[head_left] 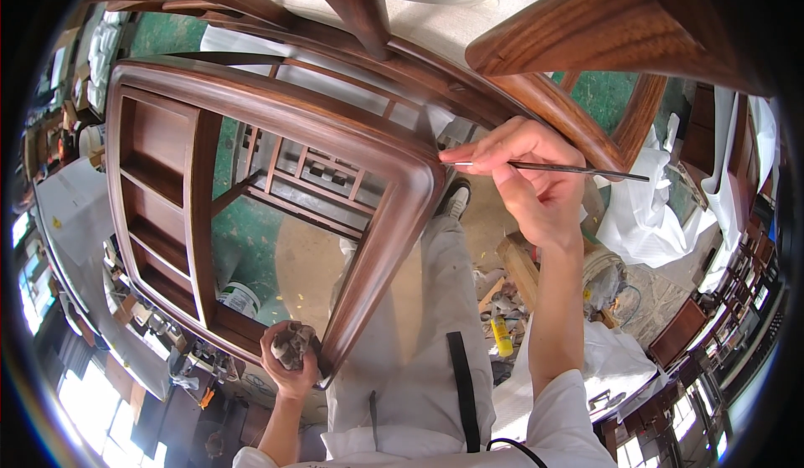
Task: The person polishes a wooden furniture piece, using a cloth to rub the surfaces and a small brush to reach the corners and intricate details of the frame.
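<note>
A dark brown wooden furniture frame (276,109) with rounded corners is tilted in front of me, with shelf-like compartments (159,179) along its left side. In my right hand (540,187) is a thin paintbrush (586,170) with a dark handle, pinched between the fingers. Its tip and my fingertips are close to the frame's right corner; whether the bristles touch the wood I cannot tell. My left hand (283,374), low at the frame's near corner, is closed around a crumpled greyish rag (292,345).
Curved wooden furniture parts (586,32) reach in overhead. Behind the frame is a wooden lattice (314,175). A white bucket (240,298) stands on the green floor. White wrapping sheets (649,225), a yellow bottle (502,336) and scraps lie to the right.
</note>
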A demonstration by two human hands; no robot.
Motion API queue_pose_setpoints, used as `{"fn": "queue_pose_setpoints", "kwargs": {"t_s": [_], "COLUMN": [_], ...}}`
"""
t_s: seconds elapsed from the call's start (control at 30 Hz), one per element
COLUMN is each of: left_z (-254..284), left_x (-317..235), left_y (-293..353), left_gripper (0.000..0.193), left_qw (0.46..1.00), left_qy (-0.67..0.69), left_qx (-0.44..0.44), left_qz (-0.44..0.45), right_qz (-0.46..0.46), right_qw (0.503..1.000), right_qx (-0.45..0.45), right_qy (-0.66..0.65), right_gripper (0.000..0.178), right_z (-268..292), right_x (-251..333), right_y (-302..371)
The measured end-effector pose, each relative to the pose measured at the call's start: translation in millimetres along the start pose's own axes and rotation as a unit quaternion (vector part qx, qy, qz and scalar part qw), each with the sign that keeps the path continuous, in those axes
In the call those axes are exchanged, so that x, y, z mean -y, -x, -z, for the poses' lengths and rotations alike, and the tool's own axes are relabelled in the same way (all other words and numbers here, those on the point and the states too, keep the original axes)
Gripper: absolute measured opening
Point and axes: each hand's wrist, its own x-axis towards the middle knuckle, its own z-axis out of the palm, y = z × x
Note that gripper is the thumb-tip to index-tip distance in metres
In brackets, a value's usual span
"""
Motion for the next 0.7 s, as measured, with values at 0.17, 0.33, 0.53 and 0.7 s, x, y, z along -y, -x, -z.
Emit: {"fn": "queue_pose_setpoints", "kwargs": {"t_s": [0.17,0.33,0.53,0.7], "left_z": [-0.4,-0.9,1.2,0.1], "left_x": [-1.1,-6.8,-2.7,-3.4], "left_y": [-0.2,-2.8,-1.7,-1.9], "left_gripper": [0.048,0.045,0.046,0.047], "left_qw": [1.000,1.000,1.000,1.000], "left_qy": [0.001,-0.013,-0.022,-0.016], "left_qx": [-0.001,-0.005,-0.002,-0.004], "left_qz": [-0.001,-0.010,-0.012,-0.018], "right_qz": [0.009,-0.002,-0.004,0.010], "right_qw": [1.000,1.000,1.000,0.999], "right_qx": [0.009,-0.003,-0.008,-0.029], "right_qy": [0.015,0.008,0.005,-0.008], "right_gripper": [0.022,0.022,0.022,0.021], "right_z": [1.9,-0.3,-1.9,-0.2], "right_x": [-1.0,0.1,1.8,-1.3], "right_y": [0.4,1.0,0.6,8.5]}}
